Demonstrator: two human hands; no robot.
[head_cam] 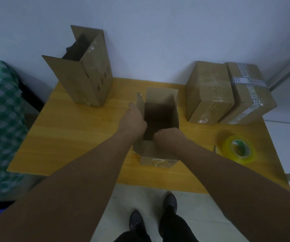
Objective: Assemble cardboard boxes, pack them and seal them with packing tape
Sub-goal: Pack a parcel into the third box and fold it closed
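Box [160, 100] sits open-top at the middle of the table [70, 137], straight ahead of the person, so both arms reach it evenly. Left grip [135, 117] is on the 9 o'clock flap [140, 105]: thumb outside, fingers hidden behind the cardboard. It reads as a pinch on that flap, likely to hold the wall upright and stop the box sliding. Right grip [167, 137] comes over the 6 o'clock rim with fingers curled down into the box. They're lost in the shadow, so I can't tell if it holds anything or just presses the bottom. The inside is too dark to show any contents. Near flap [156, 154] is folded out and down, which keeps the opening clear for that hand. My guess at the step: squaring up or loading, with top flaps not yet closed and no tape on top. Tape [245, 158] lies flat at 4 o'clock of the box, near the right grip's side, handy for sealing. Tall box [95, 75] stands at 10 o'clock, well apart, flaps up, with something dark [78, 48] inside, so probably packed and awaiting closure. Sealed boxes [209, 91] are parked side by side and touching at 2 o'clock, out of the work zone.
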